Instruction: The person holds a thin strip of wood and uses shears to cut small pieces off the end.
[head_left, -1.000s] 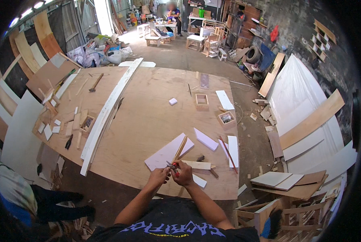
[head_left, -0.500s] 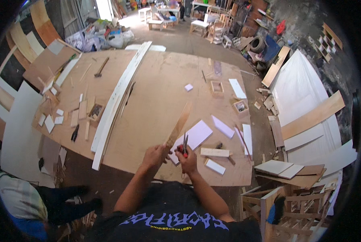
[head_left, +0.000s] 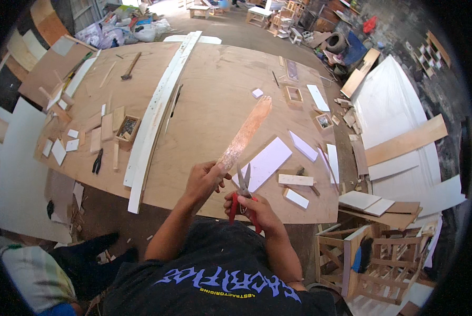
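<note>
1. The left hand (head_left: 207, 179) has its fingers wrapped around the near end of a long wooden strip (head_left: 246, 131), which slants up and away over the desk (head_left: 215, 95).
2. The right hand (head_left: 252, 208) has its fingers closed on the red handles of a pair of pliers (head_left: 243, 192), whose tips point up just beside the left fingers.
3. A white panel (head_left: 267, 160) lies just beyond the pliers.
4. Judged from this, keeping the strip steady and setting the pliers' tips squarely on it before squeezing would serve best.
</note>
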A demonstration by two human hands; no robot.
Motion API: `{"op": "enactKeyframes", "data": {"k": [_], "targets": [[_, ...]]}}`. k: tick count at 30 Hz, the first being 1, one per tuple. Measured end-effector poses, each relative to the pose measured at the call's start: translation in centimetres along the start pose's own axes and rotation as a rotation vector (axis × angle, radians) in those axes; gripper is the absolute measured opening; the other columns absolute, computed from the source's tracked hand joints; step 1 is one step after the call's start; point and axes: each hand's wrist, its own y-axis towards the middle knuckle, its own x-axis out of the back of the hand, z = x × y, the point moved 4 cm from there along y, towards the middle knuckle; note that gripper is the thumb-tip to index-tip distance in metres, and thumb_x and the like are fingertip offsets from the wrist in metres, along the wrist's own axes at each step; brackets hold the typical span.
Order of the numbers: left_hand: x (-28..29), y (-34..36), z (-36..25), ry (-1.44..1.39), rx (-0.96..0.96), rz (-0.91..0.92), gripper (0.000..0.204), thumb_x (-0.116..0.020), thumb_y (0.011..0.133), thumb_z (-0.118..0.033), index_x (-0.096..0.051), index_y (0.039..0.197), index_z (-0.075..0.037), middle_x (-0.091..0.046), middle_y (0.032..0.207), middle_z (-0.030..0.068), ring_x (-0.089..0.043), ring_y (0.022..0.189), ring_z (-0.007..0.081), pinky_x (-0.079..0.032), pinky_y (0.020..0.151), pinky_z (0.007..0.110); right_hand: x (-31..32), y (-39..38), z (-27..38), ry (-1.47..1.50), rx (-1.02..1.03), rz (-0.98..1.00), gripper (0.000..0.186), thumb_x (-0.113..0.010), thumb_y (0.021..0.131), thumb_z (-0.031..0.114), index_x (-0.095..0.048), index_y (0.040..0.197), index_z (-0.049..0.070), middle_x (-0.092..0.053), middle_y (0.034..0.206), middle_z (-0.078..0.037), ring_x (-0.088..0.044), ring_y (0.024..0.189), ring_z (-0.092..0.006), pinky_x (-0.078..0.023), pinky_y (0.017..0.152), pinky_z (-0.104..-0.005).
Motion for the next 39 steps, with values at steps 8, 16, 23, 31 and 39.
{"op": "enactKeyframes", "data": {"k": [8,16,23,31,39], "targets": [[-0.1,0.2,-1.3,-0.054,-0.197,0.215,0.041,-0.052,0.102,-0.033,-0.07,0.111,0.003,-0.069,0.083,0.0069,-0.061,0.07,0.0106,-0.049,0.06,0.025,-1.7,-1.4,0.8,0.236,-0.099,0.246,0.065,-0.039,0.104,0.051,-0.055,0.128,-0.007,-0.068,0.107,-0.019,-0.068,0.1,-0.0322,-0.054,0.091,-0.0461],[-1.9,-0.1,-1.4,-0.058,-0.277,0.246,0.04,-0.048,0.105,-0.031,-0.073,0.105,0.0,-0.066,0.076,0.0031,-0.06,0.067,0.0088,-0.048,0.059,0.025,-1.5,-1.9,-0.1,0.469,-0.108,0.356,0.076,-0.033,0.102,0.062,-0.054,0.125,-0.007,-0.064,0.097,-0.014,-0.064,0.094,-0.0313,-0.051,0.092,-0.049],[-5.1,1.1,-1.7,0.062,-0.331,0.23,0.04,-0.05,0.105,-0.031,-0.069,0.091,0.0,-0.06,0.071,0.0,-0.055,0.064,0.0079,-0.045,0.057,0.025,0.3,-3.4,1.2,0.647,-0.185,0.416,0.069,-0.032,0.102,0.064,-0.057,0.109,0.0,-0.056,0.083,-0.007,-0.058,0.078,-0.024,-0.049,0.079,-0.0418],[-10.2,1.9,-0.1,0.142,-0.322,0.169,0.039,-0.051,0.105,-0.031,-0.068,0.088,0.0,-0.06,0.07,0.0,-0.053,0.063,0.0077,-0.043,0.056,0.025,4.5,-6.6,2.6,0.674,-0.256,0.374,0.06,-0.037,0.103,0.06,-0.056,0.094,0.004,-0.049,0.069,-0.002,-0.051,0.061,-0.0188,-0.045,0.066,-0.036],[-17.9,2.2,0.2,0.027,-0.231,0.03,0.039,-0.05,0.105,-0.03,-0.07,0.093,0.002,-0.061,0.071,0.0012,-0.054,0.062,0.008,-0.046,0.057,0.026,10.8,-8.3,3.2,0.344,-0.097,0.098,0.054,-0.046,0.104,0.053,-0.058,0.091,0.002,-0.053,0.066,-0.003,-0.054,0.056,-0.0178,-0.047,0.058,-0.0326]]}}
